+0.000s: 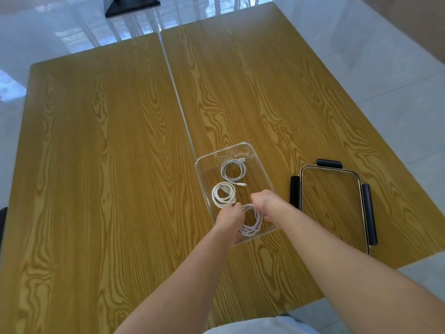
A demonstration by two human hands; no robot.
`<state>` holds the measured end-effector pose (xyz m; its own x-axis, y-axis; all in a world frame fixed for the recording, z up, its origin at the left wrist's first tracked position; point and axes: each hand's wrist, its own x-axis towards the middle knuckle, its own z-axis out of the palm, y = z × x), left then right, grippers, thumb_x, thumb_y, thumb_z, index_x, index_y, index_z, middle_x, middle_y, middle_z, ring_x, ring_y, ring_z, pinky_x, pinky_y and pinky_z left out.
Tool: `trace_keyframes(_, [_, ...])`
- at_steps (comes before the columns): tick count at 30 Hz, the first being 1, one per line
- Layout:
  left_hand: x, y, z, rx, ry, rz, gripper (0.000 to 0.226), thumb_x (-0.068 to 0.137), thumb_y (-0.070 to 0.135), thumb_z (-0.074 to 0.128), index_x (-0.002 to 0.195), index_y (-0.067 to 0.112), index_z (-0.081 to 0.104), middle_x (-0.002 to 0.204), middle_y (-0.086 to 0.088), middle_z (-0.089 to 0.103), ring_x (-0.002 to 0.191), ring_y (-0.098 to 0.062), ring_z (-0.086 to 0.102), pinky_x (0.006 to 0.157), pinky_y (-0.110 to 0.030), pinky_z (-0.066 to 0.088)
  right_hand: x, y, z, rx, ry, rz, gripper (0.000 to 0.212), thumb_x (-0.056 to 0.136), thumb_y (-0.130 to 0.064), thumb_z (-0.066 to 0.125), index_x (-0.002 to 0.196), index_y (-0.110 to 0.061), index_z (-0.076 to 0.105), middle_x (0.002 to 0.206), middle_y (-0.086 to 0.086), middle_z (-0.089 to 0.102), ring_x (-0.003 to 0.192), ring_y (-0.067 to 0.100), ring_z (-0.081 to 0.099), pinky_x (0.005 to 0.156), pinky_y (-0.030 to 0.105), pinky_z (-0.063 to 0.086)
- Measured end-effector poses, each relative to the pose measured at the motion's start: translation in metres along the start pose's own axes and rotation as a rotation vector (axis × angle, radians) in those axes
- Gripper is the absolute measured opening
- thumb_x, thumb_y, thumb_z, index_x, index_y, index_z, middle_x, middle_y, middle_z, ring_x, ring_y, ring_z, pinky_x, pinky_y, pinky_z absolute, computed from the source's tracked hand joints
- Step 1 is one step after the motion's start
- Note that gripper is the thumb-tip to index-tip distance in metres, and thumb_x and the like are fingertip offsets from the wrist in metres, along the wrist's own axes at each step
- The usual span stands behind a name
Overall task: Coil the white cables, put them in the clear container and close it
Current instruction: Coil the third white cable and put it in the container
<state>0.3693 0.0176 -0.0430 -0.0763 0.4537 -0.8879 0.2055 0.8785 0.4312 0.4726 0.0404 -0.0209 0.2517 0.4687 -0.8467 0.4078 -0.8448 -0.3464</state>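
Head view: both hands' curled fingers (237, 208) grip a coiled white cable (250, 221) inside the clear rectangular plastic container (262, 165), lower centre.

**Two wooden tables on a glossy pale floor**

Two tables with yellow-brown wood-grain tops stand side by side, the left table (96, 165) and the right table (277, 104) parted by a narrow seam. The right one reaches further away. Around them lies a floor (397, 92) of pale, polished tiles that mirrors bright daylight at the far end. A black stand base (131, 4) rests there.
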Motion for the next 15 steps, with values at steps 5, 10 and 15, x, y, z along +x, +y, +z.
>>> trace_keyframes(5, [0.002, 0.001, -0.003, 0.018, -0.006, 0.017, 0.035, 0.098, 0.042, 0.034, 0.088, 0.019, 0.058, 0.106, -0.011, 0.070, 0.094, -0.023, 0.065, 0.092, -0.040, 0.053, 0.002, 0.001, -0.004, 0.094, -0.016, 0.006, 0.046, 0.101, -0.020, 0.039, 0.143, -0.002, 0.045, 0.134, 0.018, 0.058, 0.121, 0.032, 0.057, 0.105, 0.043, 0.047])
trace_keyframes(10, [-0.004, 0.003, -0.010, 0.023, 0.002, 0.022, 0.039, 0.099, 0.046, 0.037, 0.084, 0.018, 0.058, 0.085, -0.005, 0.058, 0.079, -0.018, 0.054, 0.079, -0.033, 0.051, 0.002, 0.007, -0.010, 0.254, -0.063, -0.014, 0.043, 0.099, -0.024, 0.046, 0.136, -0.003, 0.054, 0.122, 0.013, 0.066, 0.114, 0.029, 0.065, 0.104, 0.045, 0.050])
trace_keyframes(15, [-0.021, 0.002, -0.031, -0.068, -0.051, 0.082, 0.040, 0.100, 0.047, 0.046, 0.087, 0.014, 0.065, 0.060, 0.006, 0.063, 0.054, -0.008, 0.057, 0.058, -0.025, 0.051, -0.017, 0.020, -0.027, 0.490, -0.136, -0.096, 0.038, 0.104, -0.022, 0.046, 0.136, -0.002, 0.052, 0.127, 0.013, 0.062, 0.096, 0.018, 0.063, 0.081, 0.030, 0.053])
